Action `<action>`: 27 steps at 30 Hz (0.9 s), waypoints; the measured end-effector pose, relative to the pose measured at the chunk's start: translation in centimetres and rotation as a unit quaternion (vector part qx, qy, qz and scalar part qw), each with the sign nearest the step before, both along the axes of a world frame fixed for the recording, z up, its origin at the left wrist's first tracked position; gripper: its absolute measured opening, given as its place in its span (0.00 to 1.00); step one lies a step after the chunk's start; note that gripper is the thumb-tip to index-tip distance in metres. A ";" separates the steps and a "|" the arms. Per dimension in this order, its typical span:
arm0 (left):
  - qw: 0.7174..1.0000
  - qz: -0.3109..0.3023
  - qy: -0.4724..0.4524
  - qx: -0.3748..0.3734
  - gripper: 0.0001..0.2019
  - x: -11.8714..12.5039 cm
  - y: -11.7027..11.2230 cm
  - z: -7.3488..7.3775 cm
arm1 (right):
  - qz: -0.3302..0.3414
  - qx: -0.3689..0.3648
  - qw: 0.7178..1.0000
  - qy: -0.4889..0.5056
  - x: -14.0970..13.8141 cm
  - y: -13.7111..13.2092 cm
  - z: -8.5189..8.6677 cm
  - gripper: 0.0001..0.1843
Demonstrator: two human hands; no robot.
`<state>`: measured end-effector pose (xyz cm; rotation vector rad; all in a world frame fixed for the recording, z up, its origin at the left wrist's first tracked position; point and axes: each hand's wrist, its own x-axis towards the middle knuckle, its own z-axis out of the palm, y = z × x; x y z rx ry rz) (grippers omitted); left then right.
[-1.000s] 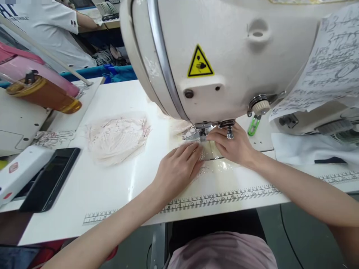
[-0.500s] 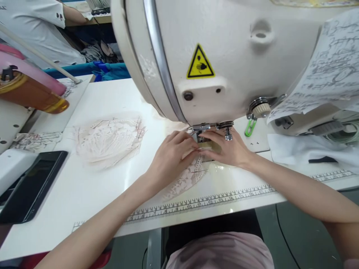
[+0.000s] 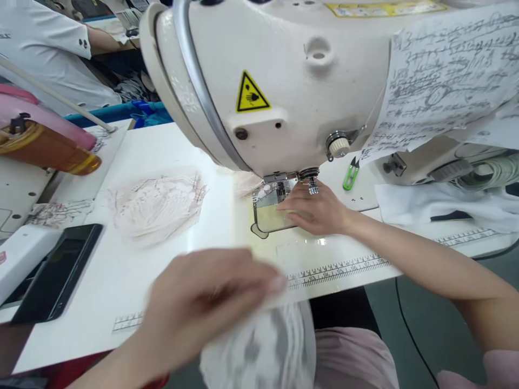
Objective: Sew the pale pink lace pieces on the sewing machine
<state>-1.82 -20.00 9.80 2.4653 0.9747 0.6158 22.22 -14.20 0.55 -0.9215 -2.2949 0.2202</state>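
Observation:
A white sewing machine (image 3: 292, 92) fills the top of the view. My right hand (image 3: 314, 209) rests on the needle plate (image 3: 270, 216) just below the presser foot (image 3: 279, 186), fingers lying fairly flat, with nothing visibly in them. Motion-blurred, my left hand (image 3: 206, 300) is at the table's near edge, fingers closed on a piece of pale lace fabric (image 3: 263, 346) that hangs off the edge toward my lap.
A stack of pale lace pieces (image 3: 156, 202) lies left of the machine. A black phone (image 3: 54, 270) sits near the left edge. Green thread snips (image 3: 351, 174) lie behind my right hand. Handwritten paper (image 3: 446, 81) hangs on the machine. Another person's white shirt (image 3: 44, 48) shows top left.
My left hand has pulled back from the needle to the table's near edge, taking the lace piece with it. My right hand stays at the needle plate, which is now uncovered.

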 end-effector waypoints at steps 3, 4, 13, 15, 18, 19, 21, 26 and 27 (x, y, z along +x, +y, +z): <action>0.990 0.018 -0.027 -0.138 0.09 3.2 4.0 -2.7 | 0.011 -0.119 0.991 0.058 0.0 -0.2 0.9 0.19; 0.988 0.022 -0.020 -0.149 0.10 3.8 5.0 -3.6 | 0.018 -0.161 0.984 0.077 0.0 -0.4 1.2 0.19; 0.988 0.111 0.077 -0.077 0.06 3.8 7.5 -5.8 | -0.095 -0.241 0.965 0.032 -0.6 -0.6 1.5 0.11; 0.982 0.134 0.123 -0.058 0.07 3.7 8.2 -5.8 | -0.157 -0.182 0.971 0.010 -0.4 -0.4 1.1 0.07; 0.978 0.146 0.147 0.030 0.11 3.6 8.5 -5.7 | -0.175 -0.048 0.983 -0.042 0.0 -0.2 0.6 0.10; 0.976 0.137 0.146 0.080 0.10 3.5 8.2 -5.6 | -0.157 -0.009 0.986 -0.063 0.0 -0.2 0.5 0.12; 0.970 0.092 0.147 0.168 0.10 3.5 7.1 -5.3 | -0.119 0.052 0.986 -0.108 0.0 -0.4 0.4 0.16; 0.961 -0.005 0.173 0.217 0.16 3.6 4.1 -6.3 | -0.118 0.128 0.962 -0.213 -0.5 -0.9 0.3 0.21; 0.959 -0.009 0.173 0.224 0.17 3.6 3.9 -6.8 | -0.126 0.131 0.958 -0.224 -0.5 -0.9 0.3 0.21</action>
